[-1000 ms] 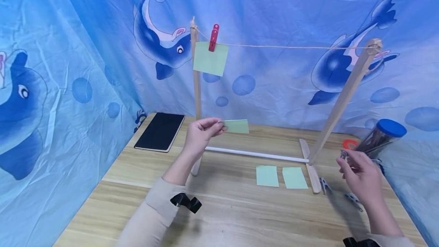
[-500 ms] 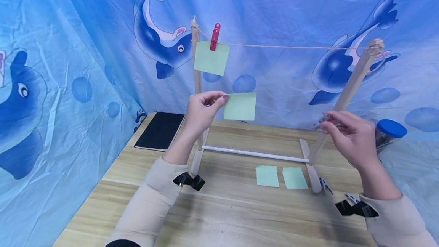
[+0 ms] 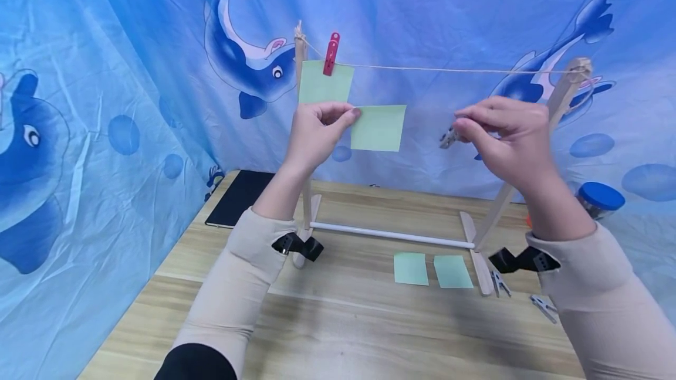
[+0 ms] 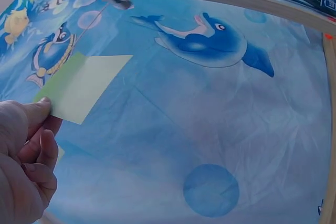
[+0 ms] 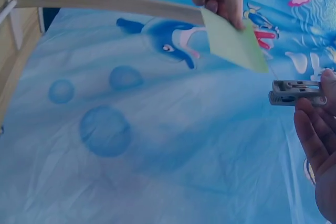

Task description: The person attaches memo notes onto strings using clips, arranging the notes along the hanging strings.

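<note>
My left hand (image 3: 322, 133) pinches a pale green sticky note (image 3: 378, 129) by its upper left corner, just below the string (image 3: 422, 68). In the left wrist view the note (image 4: 86, 87) shows a darker green strip along one edge. My right hand (image 3: 509, 136) pinches a grey clothespin (image 3: 449, 137) between thumb and fingers, to the right of the note and lower than the string. The right wrist view shows the clothespin (image 5: 296, 93) side on. A red clothespin (image 3: 331, 54) holds another green note (image 3: 324, 82) on the string near the left post; my left hand overlaps its bottom edge.
Wooden posts with a white crossbar (image 3: 391, 235) carry the string. Two green notes (image 3: 411, 268) lie on the table (image 3: 338, 321) in front of the bar. Grey clothespins (image 3: 544, 308) lie at right, near a blue-lidded jar (image 3: 602, 197). A black notebook (image 3: 237, 198) lies at left.
Both hands have risen toward the string. The left hand has lifted its note, now facing the head camera; the right hand has carried the grey clothespin up and left from the table's right side.
</note>
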A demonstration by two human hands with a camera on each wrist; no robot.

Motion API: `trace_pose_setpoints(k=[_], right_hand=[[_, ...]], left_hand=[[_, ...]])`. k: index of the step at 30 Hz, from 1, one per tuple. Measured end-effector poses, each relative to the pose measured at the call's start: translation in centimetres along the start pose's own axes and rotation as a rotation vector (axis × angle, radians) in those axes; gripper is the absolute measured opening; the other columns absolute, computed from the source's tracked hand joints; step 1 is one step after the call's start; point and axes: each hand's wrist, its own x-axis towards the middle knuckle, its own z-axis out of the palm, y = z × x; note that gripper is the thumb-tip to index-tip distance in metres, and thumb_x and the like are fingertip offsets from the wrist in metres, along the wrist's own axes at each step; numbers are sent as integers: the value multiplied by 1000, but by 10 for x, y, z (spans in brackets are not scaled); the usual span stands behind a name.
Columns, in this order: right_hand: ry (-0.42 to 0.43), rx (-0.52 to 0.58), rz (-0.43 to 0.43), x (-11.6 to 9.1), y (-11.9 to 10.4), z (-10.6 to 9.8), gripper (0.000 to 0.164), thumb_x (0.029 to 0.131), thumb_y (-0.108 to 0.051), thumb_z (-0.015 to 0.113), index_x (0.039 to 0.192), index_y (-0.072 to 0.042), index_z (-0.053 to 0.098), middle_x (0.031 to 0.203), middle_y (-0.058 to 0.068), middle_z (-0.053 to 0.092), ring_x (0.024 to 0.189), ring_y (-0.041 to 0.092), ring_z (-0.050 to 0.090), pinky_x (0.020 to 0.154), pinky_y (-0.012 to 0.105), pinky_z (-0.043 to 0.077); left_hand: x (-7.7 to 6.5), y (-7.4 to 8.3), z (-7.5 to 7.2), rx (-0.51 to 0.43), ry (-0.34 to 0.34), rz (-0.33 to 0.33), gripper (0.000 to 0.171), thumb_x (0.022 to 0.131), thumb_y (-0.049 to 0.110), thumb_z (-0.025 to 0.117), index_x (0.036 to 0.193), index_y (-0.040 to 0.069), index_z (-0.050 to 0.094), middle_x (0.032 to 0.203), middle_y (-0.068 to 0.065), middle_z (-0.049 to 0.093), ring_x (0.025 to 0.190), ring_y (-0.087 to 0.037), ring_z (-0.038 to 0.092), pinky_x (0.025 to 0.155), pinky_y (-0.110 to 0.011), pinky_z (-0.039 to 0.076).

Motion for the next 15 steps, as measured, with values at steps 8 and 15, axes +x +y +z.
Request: trace_pose_setpoints(k=[8, 15], right_hand=[[56, 51, -55, 52, -10, 15, 5, 84, 11, 75, 82, 8, 78, 81, -15, 69, 66, 0, 63, 62, 14, 48], [48, -37, -81, 96, -10, 24, 7, 91, 2, 74, 86, 4, 79, 78, -12, 70, 64, -2, 63, 65, 11, 52]], left_hand=[[12, 7, 2, -28, -2, -10, 21, 93, 27, 76, 100, 8, 80, 85, -4, 73, 74, -19, 60, 63, -29, 50], [20, 10, 5, -32, -12, -14, 20, 93, 27, 76, 101, 9, 80, 89, -3, 75, 73, -18, 63, 63, -29, 55]])
